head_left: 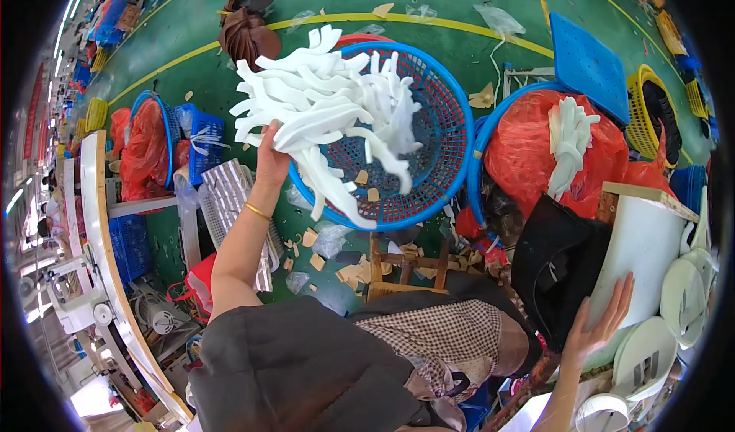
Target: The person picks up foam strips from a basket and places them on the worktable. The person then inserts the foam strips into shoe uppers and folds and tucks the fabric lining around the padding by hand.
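White strips [321,118], upper centre, run mostly left-right; left hand [269,160] pinches them, fingers mostly hidden; right hand [599,331], lower right, spread.

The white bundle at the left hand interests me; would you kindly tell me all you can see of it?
The white bundle is a loose tangle of many long, curved strips, matte and soft-looking, perhaps foam or padded cloth. The left hand holds it at its lower left, fingers partly hidden. It spreads over the left side of the blue basket, some ends hanging down; contact with the basket is unclear.
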Motion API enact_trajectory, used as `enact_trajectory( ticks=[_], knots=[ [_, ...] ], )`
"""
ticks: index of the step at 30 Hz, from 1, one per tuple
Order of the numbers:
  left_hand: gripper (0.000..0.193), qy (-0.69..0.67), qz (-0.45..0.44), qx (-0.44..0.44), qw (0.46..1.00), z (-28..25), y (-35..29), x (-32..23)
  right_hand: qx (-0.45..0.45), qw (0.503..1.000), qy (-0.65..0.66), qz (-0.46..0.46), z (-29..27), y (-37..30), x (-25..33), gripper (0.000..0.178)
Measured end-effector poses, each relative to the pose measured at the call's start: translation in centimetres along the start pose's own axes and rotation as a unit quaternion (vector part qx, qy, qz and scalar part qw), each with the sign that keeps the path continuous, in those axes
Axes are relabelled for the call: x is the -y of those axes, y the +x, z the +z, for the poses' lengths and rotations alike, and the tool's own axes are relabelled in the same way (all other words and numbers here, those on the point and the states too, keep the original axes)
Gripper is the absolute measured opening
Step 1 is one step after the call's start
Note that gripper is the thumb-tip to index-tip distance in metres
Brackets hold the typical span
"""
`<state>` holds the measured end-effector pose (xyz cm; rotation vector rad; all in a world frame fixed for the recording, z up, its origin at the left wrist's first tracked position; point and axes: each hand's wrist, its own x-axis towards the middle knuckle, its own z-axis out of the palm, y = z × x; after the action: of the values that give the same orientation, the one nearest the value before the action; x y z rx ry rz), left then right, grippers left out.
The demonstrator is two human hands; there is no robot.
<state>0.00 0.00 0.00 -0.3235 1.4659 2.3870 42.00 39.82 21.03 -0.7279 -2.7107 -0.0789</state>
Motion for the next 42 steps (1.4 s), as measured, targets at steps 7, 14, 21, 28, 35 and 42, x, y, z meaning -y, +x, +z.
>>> enact_trajectory(
  ticks=[7, 14, 21, 28, 35, 42],
  knots=[
    [0.035, -0.035, 0.006, 0.105, 0.994, 5.0, -5.1, -4.9, 0.002, 0.994, -0.109, -0.024, -1.5, 0.0, 4.7, 0.045],
    [0.039, -0.031, -0.027, 0.201, 0.979, 8.8, -8.5, -9.0, 0.016, 0.930, 0.368, 0.012, 8.6, 6.6, 14.8, 0.083],
    [0.034, -0.124, -0.114, 0.286, 0.943, 13.7, -11.0, -11.1, 0.117, 0.776, 0.604, 0.135, 14.5, 7.4, 17.8, 0.106],
    [0.033, -0.185, -0.191, 0.337, 0.903, 17.0, -11.3, -10.1, 0.182, 0.619, 0.740, 0.191, 14.1, 4.4, 16.2, 0.102],
    [0.034, -0.156, -0.222, 0.317, 0.909, 18.4, -11.6, -8.1, 0.072, 0.609, 0.770, 0.174, 12.1, 5.2, 17.8, 0.107],
    [0.033, -0.192, -0.255, 0.323, 0.891, 17.6, -9.7, -8.0, 0.103, 0.606, 0.717, 0.328, 13.8, 4.6, 17.3, 0.090]
  ],
)
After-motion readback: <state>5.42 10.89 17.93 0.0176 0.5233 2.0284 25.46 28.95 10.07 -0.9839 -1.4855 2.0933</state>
